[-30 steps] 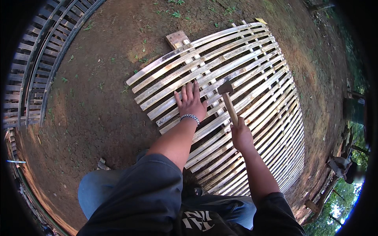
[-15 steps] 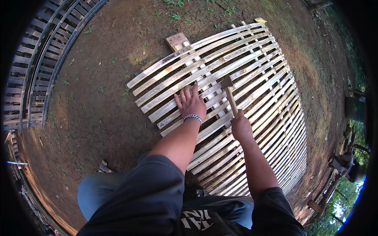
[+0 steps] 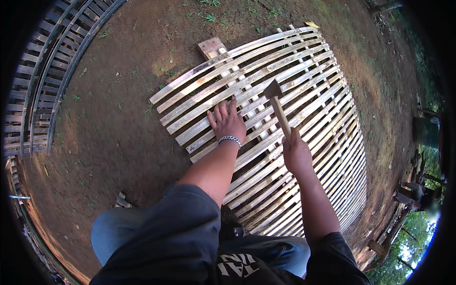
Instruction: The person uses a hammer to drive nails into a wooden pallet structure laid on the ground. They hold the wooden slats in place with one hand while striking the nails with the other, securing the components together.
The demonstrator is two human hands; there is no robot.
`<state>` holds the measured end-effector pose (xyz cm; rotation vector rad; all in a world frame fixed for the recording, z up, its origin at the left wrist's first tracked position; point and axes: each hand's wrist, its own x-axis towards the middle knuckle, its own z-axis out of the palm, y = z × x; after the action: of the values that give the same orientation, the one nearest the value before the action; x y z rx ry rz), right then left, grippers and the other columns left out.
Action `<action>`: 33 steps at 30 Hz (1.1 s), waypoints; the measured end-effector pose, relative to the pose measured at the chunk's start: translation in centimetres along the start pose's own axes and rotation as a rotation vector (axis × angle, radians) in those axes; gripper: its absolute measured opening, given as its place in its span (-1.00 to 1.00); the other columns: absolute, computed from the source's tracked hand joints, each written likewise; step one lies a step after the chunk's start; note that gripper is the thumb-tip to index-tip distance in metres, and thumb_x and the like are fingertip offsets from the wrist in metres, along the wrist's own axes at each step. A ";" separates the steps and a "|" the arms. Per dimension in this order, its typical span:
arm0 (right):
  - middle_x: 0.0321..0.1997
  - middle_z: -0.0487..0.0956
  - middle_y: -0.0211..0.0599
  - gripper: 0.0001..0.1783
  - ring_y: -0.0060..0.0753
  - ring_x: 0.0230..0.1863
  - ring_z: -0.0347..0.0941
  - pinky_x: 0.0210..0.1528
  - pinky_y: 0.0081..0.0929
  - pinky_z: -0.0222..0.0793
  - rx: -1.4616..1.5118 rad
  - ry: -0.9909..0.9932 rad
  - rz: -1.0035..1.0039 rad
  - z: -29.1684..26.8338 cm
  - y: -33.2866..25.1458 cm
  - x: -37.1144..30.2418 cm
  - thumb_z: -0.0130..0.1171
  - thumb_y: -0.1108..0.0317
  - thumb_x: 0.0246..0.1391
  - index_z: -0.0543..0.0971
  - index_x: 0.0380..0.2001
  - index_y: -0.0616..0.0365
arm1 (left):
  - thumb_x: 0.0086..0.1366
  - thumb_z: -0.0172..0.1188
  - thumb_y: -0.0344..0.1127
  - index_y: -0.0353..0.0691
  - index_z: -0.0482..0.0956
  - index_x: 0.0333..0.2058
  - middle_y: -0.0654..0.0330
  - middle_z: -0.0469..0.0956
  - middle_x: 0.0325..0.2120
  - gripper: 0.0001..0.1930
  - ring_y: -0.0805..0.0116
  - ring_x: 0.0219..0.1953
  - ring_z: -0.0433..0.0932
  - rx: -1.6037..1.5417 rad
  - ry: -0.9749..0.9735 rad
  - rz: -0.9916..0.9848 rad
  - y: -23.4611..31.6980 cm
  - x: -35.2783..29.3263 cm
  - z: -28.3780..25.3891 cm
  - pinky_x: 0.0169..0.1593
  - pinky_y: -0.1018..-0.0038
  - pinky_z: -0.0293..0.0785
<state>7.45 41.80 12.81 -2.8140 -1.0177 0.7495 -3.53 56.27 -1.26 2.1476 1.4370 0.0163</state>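
A large panel of pale bamboo slats (image 3: 327, 111) lies in front of me, its many strips crossed by narrower strips underneath. My left hand (image 3: 229, 124), with a chain bracelet at the wrist, rests on the slats near the panel's left side; its fingers are spread. Closed round the wooden handle of a hatchet (image 3: 281, 114) is my right hand (image 3: 298, 154). The hatchet's dark, flat head is raised above the slats, right of my left hand. A wooden block (image 3: 212, 46) sits at the panel's far left edge, beside a cross strip.
Another slatted panel (image 3: 35, 90) stands at the far left on the dirt ground (image 3: 121, 109). Small debris (image 3: 122, 199) lies left of my knee. At the right rim, a person (image 3: 415, 195) is near some logs. A yellow leaf (image 3: 311, 24) lies by the panel's far corner.
My right hand has lifted the hatchet slightly, its head now farther from the slats. The left hand stays on the slats; the whole view has shifted a little.
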 end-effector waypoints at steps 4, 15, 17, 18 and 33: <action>-0.33 0.64 0.31 -0.59 0.44 -0.29 0.62 -0.24 0.22 0.52 0.369 0.294 0.016 1.7 -0.9 -0.1 0.09 0.29 0.39 0.30 0.16 0.26 | 0.45 0.16 -0.13 0.14 0.15 0.48 0.19 0.15 0.40 -0.32 0.17 0.52 -0.01 0.010 -0.012 -0.001 0.0 -0.4 0.2 0.56 -0.11 -0.32; -0.30 0.64 0.36 -0.56 0.45 -0.24 0.61 -0.18 0.20 0.54 0.192 0.063 0.126 7.8 1.9 0.1 0.11 0.30 0.36 0.29 0.17 0.28 | 0.45 0.16 -0.11 0.16 0.17 0.47 0.18 0.17 0.40 -0.33 0.16 0.53 -0.01 -0.002 -0.015 0.004 0.1 -0.3 0.4 0.56 -0.12 -0.31; -0.28 0.64 0.35 -0.56 0.43 -0.18 0.61 -0.10 0.22 0.51 0.156 -0.043 0.106 8.3 3.6 0.2 0.09 0.29 0.37 0.28 0.18 0.26 | 0.45 0.16 -0.11 0.15 0.17 0.47 0.18 0.17 0.40 -0.34 0.16 0.53 -0.01 -0.013 -0.003 0.019 0.4 -0.2 0.4 0.56 -0.12 -0.31; -0.27 0.64 0.35 -0.56 0.43 -0.16 0.60 -0.08 0.22 0.51 0.133 -0.055 0.113 7.1 2.9 0.7 0.10 0.29 0.37 0.28 0.18 0.25 | 0.45 0.16 -0.12 0.15 0.17 0.47 0.18 0.17 0.40 -0.34 0.16 0.53 0.00 -0.011 0.008 0.017 0.3 0.1 0.3 0.56 -0.12 -0.31; -0.21 0.68 0.24 -0.56 0.34 -0.09 0.64 0.00 0.19 0.52 -0.081 -0.176 0.081 3.0 -0.5 0.6 0.11 0.24 0.35 0.35 0.19 0.17 | 0.43 0.18 -0.13 0.13 0.19 0.46 0.16 0.18 0.39 -0.33 0.14 0.52 0.01 0.007 -0.003 0.012 -0.1 0.0 0.1 0.56 -0.13 -0.31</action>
<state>6.17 42.17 10.03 -2.9162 -0.9829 1.0026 -3.54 56.21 -1.39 2.1609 1.4242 0.0132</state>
